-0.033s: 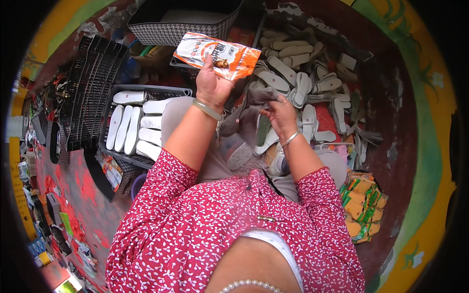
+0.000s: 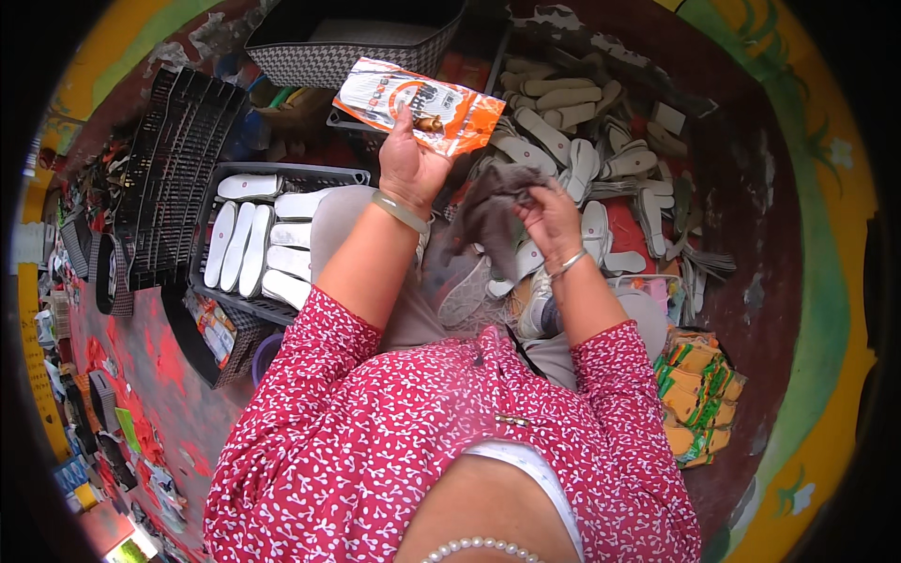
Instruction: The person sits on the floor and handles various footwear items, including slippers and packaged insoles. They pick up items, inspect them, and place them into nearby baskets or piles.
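My red sleeves with the small white print fill the near edge, and both forearms reach out over my lap, where a pale mesh shoe (image 2: 474, 296) lies on my grey trousers between them. My right hand (image 2: 552, 218) has its fingers pinched shut on a soft dark grey cloth insole (image 2: 490, 218), which hangs limp and folded from my fingertips just above the shoe. My left hand (image 2: 409, 169) is raised a little farther out, its fingers closed around the lower edge of a flat orange and white printed packet (image 2: 419, 103), held up with its face towards me. To my left, past my knee, a black plastic crate (image 2: 282, 174) holds a row of white foam insoles (image 2: 253, 239) laid side by side, and a flattened black crate (image 2: 174, 169) leans beside it. To my right sits a stack of orange and green wrapped packs (image 2: 699, 389). Beyond my hands a loose heap of beige and white insoles (image 2: 582, 141) spreads across the red floor, and a grey patterned fabric basket (image 2: 347, 42) stands at the far edge. I judge I am at the point of pairing the grey insole with the packet; the next move calls for opening the packet's mouth, and I must straighten the floppy insole first.
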`<state>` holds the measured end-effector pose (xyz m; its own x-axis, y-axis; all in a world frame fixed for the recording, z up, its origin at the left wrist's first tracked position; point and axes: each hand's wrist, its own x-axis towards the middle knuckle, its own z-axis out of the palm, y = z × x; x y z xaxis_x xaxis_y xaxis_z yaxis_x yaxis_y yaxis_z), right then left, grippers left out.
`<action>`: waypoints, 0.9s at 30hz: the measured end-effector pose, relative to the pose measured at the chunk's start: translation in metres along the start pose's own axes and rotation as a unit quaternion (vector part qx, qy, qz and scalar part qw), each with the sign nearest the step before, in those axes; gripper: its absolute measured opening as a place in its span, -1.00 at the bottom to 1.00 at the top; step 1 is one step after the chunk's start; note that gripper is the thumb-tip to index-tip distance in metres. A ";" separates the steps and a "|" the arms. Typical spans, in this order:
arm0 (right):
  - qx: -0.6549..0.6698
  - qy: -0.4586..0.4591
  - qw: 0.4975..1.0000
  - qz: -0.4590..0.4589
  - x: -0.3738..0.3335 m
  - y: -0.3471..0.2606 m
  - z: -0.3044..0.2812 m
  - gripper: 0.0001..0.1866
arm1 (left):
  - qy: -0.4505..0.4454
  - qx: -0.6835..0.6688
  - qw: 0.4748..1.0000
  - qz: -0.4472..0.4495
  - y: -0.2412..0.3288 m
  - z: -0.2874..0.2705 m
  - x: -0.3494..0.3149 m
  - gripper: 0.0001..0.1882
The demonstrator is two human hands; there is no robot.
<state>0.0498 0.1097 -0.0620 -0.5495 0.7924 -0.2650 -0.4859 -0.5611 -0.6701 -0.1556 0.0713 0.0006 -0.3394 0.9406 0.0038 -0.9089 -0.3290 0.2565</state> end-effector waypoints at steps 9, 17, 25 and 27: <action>0.139 -0.156 0.971 -0.111 -0.003 -0.076 0.018 -0.53 | -0.055 0.092 0.993 0.050 -0.016 0.009 -0.013 -0.65; 0.150 -0.112 0.982 0.007 0.006 -0.014 0.065 -0.66 | -0.097 0.177 0.977 0.068 -0.041 0.018 -0.023 -0.60; 0.085 -0.064 0.994 -0.027 0.011 -0.011 0.051 -0.65 | -0.119 0.193 0.972 0.058 -0.042 0.016 -0.023 -0.62; 0.069 -0.032 0.995 -0.061 0.008 -0.013 0.049 -0.66 | -0.107 0.211 0.970 0.055 -0.043 0.019 -0.025 -0.62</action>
<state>0.0186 0.1119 -0.0214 -0.5208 0.8420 -0.1407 -0.6375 -0.4932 -0.5919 -0.1031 0.0636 0.0082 -0.3291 0.9128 0.2419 -0.6743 -0.4065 0.6166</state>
